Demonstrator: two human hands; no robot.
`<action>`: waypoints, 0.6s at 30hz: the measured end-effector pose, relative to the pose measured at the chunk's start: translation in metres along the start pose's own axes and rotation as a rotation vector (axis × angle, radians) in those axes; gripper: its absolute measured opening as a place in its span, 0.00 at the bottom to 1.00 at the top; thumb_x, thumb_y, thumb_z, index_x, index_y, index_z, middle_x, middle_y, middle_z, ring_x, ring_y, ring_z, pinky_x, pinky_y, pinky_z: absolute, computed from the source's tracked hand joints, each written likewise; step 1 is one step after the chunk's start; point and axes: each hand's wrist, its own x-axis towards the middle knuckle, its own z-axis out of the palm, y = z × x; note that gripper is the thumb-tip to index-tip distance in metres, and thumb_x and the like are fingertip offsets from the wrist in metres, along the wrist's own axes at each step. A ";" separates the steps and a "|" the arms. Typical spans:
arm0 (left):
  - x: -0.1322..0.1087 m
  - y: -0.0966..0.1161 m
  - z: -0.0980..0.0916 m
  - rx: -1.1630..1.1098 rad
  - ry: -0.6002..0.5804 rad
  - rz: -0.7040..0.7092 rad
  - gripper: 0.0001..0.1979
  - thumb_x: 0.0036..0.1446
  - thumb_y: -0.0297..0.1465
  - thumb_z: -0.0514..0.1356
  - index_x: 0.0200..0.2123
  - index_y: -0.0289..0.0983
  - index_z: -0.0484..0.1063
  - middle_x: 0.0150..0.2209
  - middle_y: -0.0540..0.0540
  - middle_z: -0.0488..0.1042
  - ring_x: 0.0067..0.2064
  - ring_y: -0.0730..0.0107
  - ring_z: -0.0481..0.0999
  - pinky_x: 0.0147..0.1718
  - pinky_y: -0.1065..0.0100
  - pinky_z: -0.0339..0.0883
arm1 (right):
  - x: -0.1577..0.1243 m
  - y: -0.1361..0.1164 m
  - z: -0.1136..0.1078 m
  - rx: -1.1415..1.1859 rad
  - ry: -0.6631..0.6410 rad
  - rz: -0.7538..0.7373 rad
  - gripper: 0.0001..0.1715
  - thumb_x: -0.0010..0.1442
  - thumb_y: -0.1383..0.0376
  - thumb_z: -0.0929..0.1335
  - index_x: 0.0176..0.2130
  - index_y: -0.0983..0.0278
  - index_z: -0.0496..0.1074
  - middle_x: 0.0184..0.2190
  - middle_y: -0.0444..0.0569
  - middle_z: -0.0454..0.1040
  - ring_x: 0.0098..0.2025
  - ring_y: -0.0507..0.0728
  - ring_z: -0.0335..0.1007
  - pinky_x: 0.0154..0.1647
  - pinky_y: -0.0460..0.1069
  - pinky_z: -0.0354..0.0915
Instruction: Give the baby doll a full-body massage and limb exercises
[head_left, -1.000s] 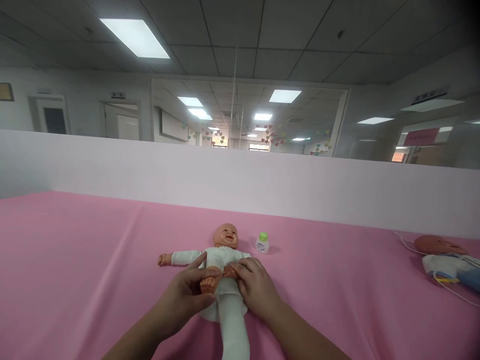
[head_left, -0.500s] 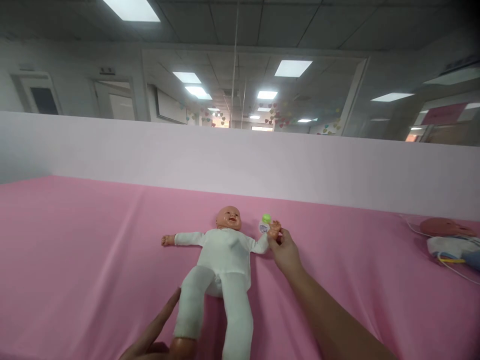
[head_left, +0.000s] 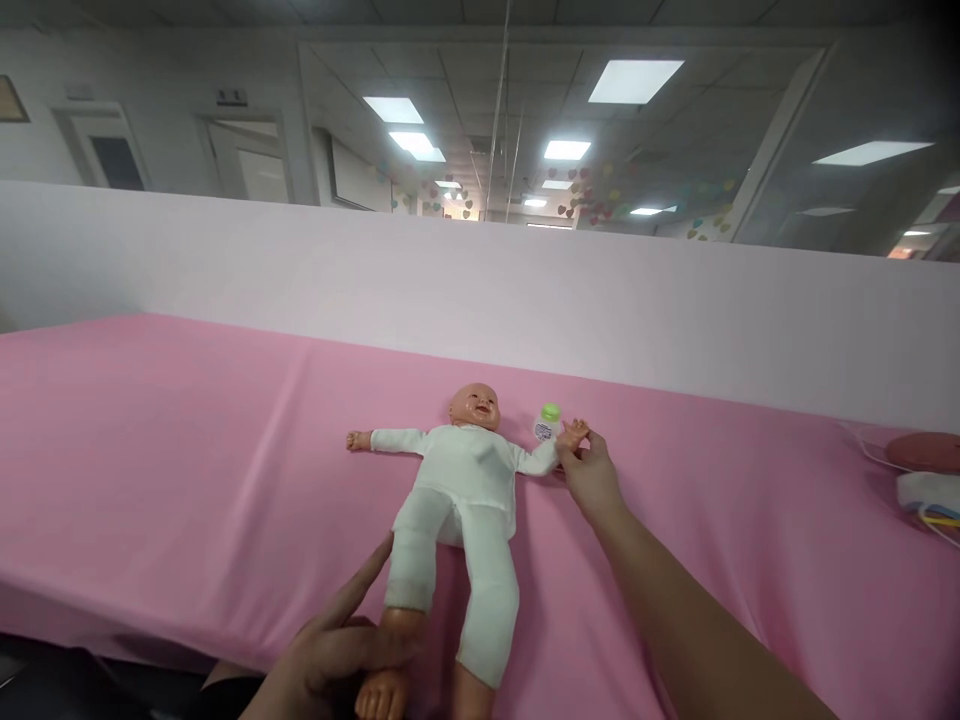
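Note:
A baby doll [head_left: 465, 490] in a white suit lies on its back on the pink table cover [head_left: 187, 450], arms spread and legs stretched toward me. My left hand [head_left: 330, 655] is closed around the doll's bare foot and ankle at the near edge, index finger pointing up along the leg. My right hand [head_left: 589, 475] pinches the doll's small hand at the far right. A small white bottle with a green cap [head_left: 547, 422] stands just behind that hand.
A low white partition [head_left: 675, 310] runs along the back of the table. At the far right edge lies another doll [head_left: 926, 470] with white and blue cloth and a thin cord. The cover's near edge drops off at the lower left.
Both hands left the doll's belly. The doll's leg and arm were drawn out straight, left hand going down to the foot, right hand out to the doll's hand. The view tilted down.

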 end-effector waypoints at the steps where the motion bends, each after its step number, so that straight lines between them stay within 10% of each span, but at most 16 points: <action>1: 0.006 0.005 -0.001 0.000 -0.013 0.009 0.16 0.54 0.34 0.71 0.48 0.52 0.82 0.75 0.48 0.53 0.43 0.56 0.86 0.33 0.65 0.82 | -0.006 -0.007 0.003 -0.012 0.006 -0.060 0.46 0.57 0.50 0.72 0.68 0.59 0.58 0.49 0.55 0.80 0.40 0.61 0.82 0.36 0.52 0.79; 9: 0.063 0.036 -0.003 0.079 0.027 0.022 0.14 0.54 0.37 0.71 0.44 0.45 0.85 0.75 0.44 0.53 0.74 0.37 0.50 0.52 0.56 0.78 | -0.055 -0.045 0.037 -0.355 -0.208 -0.682 0.17 0.60 0.63 0.71 0.50 0.57 0.77 0.46 0.49 0.81 0.48 0.62 0.75 0.53 0.58 0.71; 18: 0.107 0.026 -0.001 0.042 0.045 0.011 0.18 0.52 0.35 0.73 0.48 0.44 0.83 0.72 0.41 0.61 0.76 0.40 0.45 0.63 0.48 0.69 | -0.058 -0.043 0.035 -0.551 -0.371 -0.968 0.23 0.61 0.72 0.68 0.53 0.58 0.78 0.55 0.51 0.78 0.58 0.64 0.69 0.61 0.62 0.65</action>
